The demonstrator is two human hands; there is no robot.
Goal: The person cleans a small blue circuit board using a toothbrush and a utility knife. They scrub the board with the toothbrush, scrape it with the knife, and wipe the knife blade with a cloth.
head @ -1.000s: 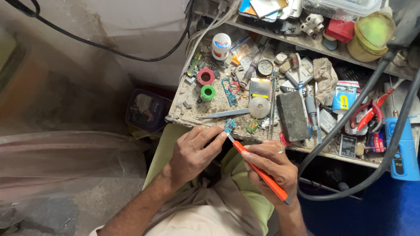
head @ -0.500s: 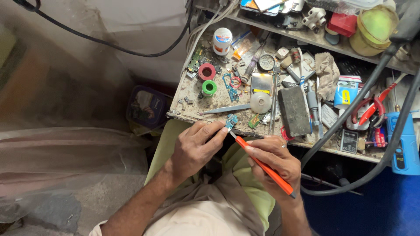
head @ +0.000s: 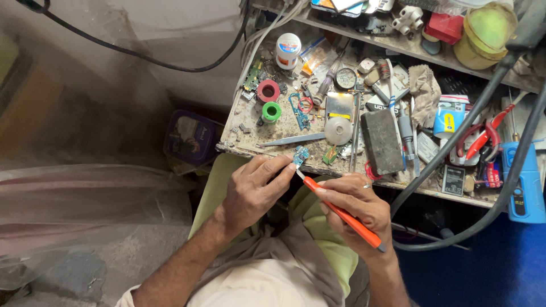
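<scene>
My left hand (head: 257, 190) pinches a small blue-green circuit board (head: 301, 154) between thumb and fingertips, just in front of the cluttered workbench's near edge (head: 267, 152). In my right hand (head: 357, 206) is an orange-handled tool (head: 341, 212), held like a pen, its thin metal tip touching the board's lower edge. Both hands hover over my lap, close together.
The bench holds tweezers (head: 291, 139), a red tape roll (head: 268, 91), a green tape roll (head: 271, 111), a white jar (head: 288, 50), a dark block (head: 381, 141), red pliers (head: 480, 136) and a blue device (head: 526, 182). Thick black cables (head: 455, 142) cross at right. A dark box (head: 192, 139) sits below left.
The view shifted slightly; both hands stay together on the board, and the tool tip keeps working at it with only small movement.
</scene>
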